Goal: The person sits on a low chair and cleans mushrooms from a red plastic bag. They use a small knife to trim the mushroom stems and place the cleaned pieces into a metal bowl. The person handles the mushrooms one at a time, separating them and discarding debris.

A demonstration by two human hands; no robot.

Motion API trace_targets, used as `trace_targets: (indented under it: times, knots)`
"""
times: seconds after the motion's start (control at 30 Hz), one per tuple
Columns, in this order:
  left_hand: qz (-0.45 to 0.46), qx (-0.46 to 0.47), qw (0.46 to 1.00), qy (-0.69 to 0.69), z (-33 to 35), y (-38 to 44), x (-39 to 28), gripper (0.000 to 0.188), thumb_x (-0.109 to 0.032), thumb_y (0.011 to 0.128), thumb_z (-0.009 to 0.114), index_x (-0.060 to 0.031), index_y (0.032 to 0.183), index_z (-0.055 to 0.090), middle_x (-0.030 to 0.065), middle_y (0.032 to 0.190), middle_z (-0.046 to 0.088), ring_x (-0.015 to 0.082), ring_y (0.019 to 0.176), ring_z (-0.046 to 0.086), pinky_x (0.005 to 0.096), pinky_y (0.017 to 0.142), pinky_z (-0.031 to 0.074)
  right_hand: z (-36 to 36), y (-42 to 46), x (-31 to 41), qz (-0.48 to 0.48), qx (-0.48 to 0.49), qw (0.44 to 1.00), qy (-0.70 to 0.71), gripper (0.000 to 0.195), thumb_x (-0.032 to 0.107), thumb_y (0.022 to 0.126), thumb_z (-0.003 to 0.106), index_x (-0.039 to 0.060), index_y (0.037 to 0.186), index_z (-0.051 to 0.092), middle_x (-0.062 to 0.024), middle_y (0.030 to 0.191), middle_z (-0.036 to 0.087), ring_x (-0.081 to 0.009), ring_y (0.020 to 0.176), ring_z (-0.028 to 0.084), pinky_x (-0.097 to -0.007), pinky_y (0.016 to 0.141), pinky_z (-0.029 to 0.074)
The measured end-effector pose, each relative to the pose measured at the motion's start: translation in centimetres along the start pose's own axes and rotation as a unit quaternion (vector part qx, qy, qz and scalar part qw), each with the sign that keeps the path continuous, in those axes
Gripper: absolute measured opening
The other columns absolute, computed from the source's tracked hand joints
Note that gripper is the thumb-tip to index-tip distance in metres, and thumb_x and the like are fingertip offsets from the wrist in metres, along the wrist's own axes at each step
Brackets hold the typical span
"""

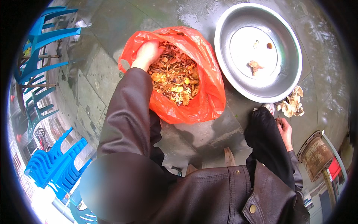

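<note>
A red plastic bag [215, 98] stands wide open on the wet floor, filled with brown and yellow mushrooms [173, 75]. My left hand [149, 53] reaches into its upper left part; the fingers are partly hidden, so what they hold cannot be told. To the right sits a round metal basin [291, 50] with a few mushroom pieces, among them a brown one [255, 67]. Beside my right knee is my right hand [284, 131], its fingers closed around a small dark thing that I cannot make out. Pale mushrooms [292, 103] lie on the floor just below the basin's rim.
Blue plastic chairs [58, 165] are stacked at the lower left, with more blue seats [42, 47] at the upper left. A rusty metal drum [318, 155] with a flange stands at the right. A wooden piece [229, 156] shows between my legs.
</note>
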State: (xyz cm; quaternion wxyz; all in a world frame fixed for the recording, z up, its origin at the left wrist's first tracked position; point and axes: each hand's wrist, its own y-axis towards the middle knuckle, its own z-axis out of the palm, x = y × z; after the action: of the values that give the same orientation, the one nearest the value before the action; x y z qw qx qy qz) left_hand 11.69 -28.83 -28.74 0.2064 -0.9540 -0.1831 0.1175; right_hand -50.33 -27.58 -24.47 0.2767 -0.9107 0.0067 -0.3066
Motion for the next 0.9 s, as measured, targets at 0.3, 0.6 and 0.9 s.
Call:
trace_targets:
  times: [0.3, 0.6, 0.9]
  knots:
    - [0.008, 0.048, 0.999, 0.000, -1.2, -0.1, -2.2, 0.039, -0.027, 0.077, 0.068, -0.0043, 0.108, 0.063, 0.0194, 0.102, 0.064, 0.0342, 0.095, 0.061, 0.0413, 0.082, 0.048, -0.1, -0.3, 1.1, 0.005, 0.006, 1.000, -0.006, 0.016, 0.014, 0.089, 0.060, -0.0009, 0.095, 0.060, -0.0100, 0.068, 0.056, -0.0099, 0.062, 0.046, -0.0274, 0.060, 0.043]
    - [-0.155, -0.057, 0.962, -0.217, 1.0, 2.0, 1.6, 0.045, -0.036, 0.090, 0.038, -0.0048, 0.112, 0.061, 0.0191, 0.119, 0.059, 0.0326, 0.113, 0.054, 0.0401, 0.091, 0.042, -0.3, -0.1, 0.0, 0.024, 0.024, 0.999, 0.014, 0.016, 0.013, 0.089, 0.060, -0.0002, 0.097, 0.060, -0.0097, 0.072, 0.060, -0.0083, 0.068, 0.050, -0.0264, 0.065, 0.045]
    - [-0.017, -0.012, 0.998, -0.063, -2.9, 0.5, 0.1, 0.037, -0.032, 0.087, 0.053, -0.0028, 0.108, 0.062, 0.0213, 0.106, 0.063, 0.0348, 0.101, 0.060, 0.0411, 0.083, 0.047, -0.2, -0.3, 0.5, 0.030, 0.023, 0.999, 0.016, 0.016, 0.014, 0.090, 0.058, -0.0008, 0.096, 0.060, -0.0064, 0.069, 0.058, -0.0069, 0.067, 0.047, -0.0255, 0.063, 0.043]
